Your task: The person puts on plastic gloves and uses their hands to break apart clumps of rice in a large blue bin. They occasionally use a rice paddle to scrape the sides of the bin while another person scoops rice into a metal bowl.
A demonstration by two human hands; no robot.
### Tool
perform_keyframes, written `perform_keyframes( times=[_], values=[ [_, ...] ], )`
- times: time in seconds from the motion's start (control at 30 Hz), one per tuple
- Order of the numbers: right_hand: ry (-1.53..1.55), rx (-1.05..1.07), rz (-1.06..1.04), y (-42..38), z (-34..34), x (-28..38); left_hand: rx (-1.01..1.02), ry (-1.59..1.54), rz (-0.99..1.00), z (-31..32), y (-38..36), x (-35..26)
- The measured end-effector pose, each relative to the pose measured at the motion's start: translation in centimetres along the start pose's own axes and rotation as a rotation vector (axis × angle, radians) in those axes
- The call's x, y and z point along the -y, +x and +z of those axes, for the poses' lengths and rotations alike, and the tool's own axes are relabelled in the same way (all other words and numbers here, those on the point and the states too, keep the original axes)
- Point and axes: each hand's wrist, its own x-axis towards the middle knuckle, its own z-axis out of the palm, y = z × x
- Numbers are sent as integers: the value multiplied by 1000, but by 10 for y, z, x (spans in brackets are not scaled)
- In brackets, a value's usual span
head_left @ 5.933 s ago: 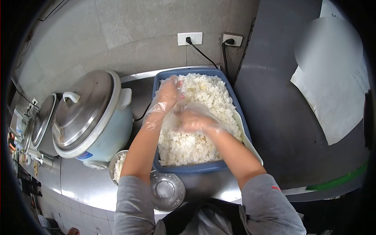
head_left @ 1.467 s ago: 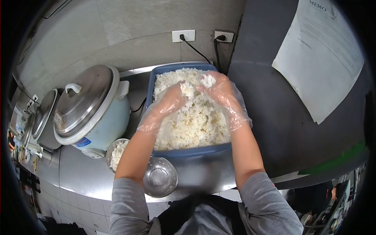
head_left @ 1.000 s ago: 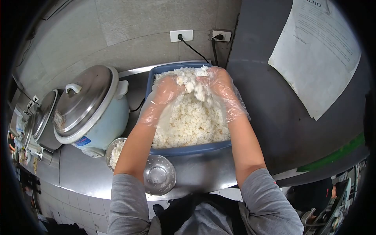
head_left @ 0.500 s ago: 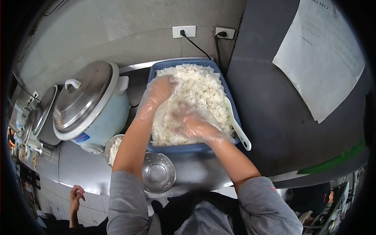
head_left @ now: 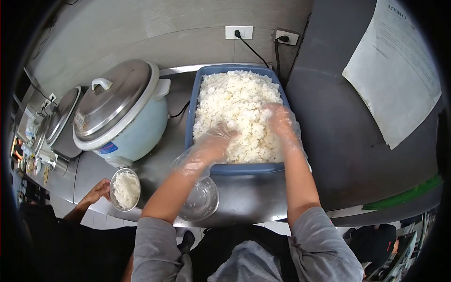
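Note:
A blue rectangular tub is heaped with cooked white rice. My left hand, in a clear plastic glove, presses into the front left of the heap, its fingers curled into the rice and partly hidden. At the right side of the tub, my gloved right hand has its fingers bent round rice by the wall. Below my left forearm stands a metal bowl with bits of rice stuck inside. Another person's hand holds the rim of a metal bowl of rice at the counter's front edge.
A large rice cooker with a metal lid stands left of the tub, and more cookers line the counter beyond it. Plugged cords hang from the wall outlets behind. A memo sheet is on the dark panel to the right.
My left hand has come toward the tub's front, and my right hand has moved to the right side. The other person's hand has taken hold of the rice bowl and shifted it forward. The view has shifted slightly.

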Motion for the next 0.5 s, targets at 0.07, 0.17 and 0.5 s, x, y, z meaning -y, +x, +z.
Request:
perform_keyframes(
  times=[0.07,0.17,0.5],
  values=[
    [39,-73,10,8,-7,13,-72,-134,-34,12,-7,1],
    [12,-186,-1,15,-15,37,-250,-396,-79,27,-5,8],
    [243,-120,-228,57,-33,31,-646,-786,-318,-34,34,-19]
  ],
)
